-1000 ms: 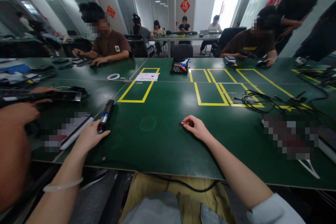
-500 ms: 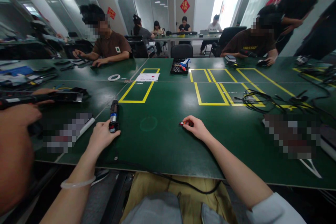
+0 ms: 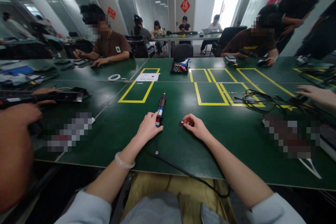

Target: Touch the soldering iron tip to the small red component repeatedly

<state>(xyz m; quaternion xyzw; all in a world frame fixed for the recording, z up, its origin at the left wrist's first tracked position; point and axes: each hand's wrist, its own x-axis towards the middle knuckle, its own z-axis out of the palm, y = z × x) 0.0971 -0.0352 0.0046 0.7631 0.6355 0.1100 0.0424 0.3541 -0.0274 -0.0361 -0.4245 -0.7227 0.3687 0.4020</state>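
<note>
My left hand (image 3: 150,126) is closed around the lower part of an electric screwdriver (image 3: 161,107), a slim dark tool with a blue and silver middle and a thin pointed tip. The tool points away from me, over the middle of the green table. A short thin wire with a small ring at its end hangs below that hand. To its right, my right hand (image 3: 195,126) pinches a small red and orange part (image 3: 181,123) close to the tabletop. Fingers cover most of this part, so its kind cannot be made out. The two hands are apart.
A black cable (image 3: 183,172) runs along the near edge of the green table (image 3: 173,154). Yellow tape outlines, a paper sheet (image 3: 148,77) and a black tray (image 3: 179,67) lie farther off. Tangled cables (image 3: 253,98) lie right. A neighbour's hand (image 3: 18,115) is at left, another (image 3: 319,94) at right.
My left hand has carried the screwdriver to the right, from the left side to the table's middle, tilting it slightly. My right hand stays nearly still. Another person's hand has appeared at far right.
</note>
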